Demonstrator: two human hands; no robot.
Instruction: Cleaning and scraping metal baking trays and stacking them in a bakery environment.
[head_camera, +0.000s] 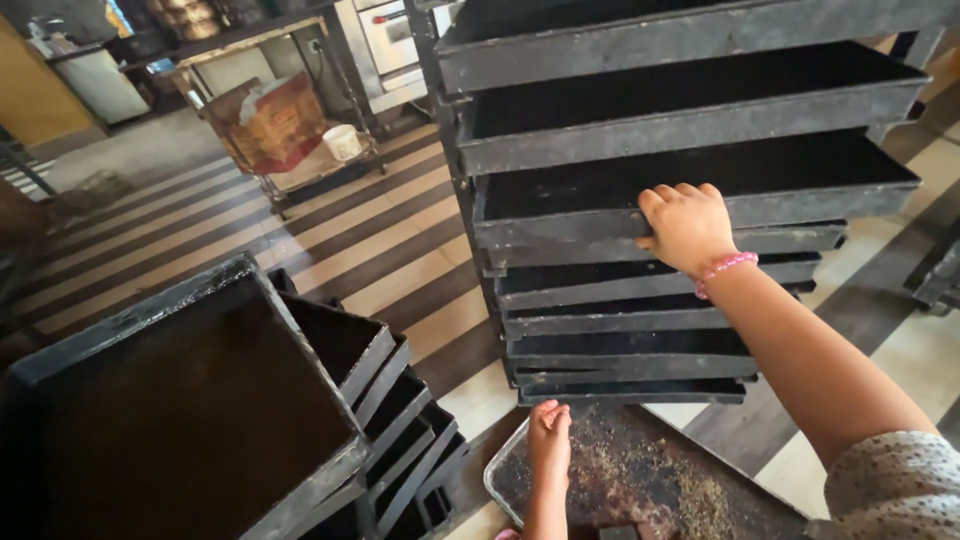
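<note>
The right hand (686, 228) curls over the front rim of a black baking tray (700, 175) in the rack; the left hand (549, 438), fingers loosely closed, touches the bottom tray (630, 390). One-handed, the tray could tip and fall.

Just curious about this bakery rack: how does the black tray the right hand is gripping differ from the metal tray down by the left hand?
The black tray sits in the rack, dark and bare inside, with the right hand curled over its front edge. The metal tray lies lower, below the rack, paler at the rim and strewn with crumbs; the left hand rests on it. Both are shallow and rectangular.
</note>
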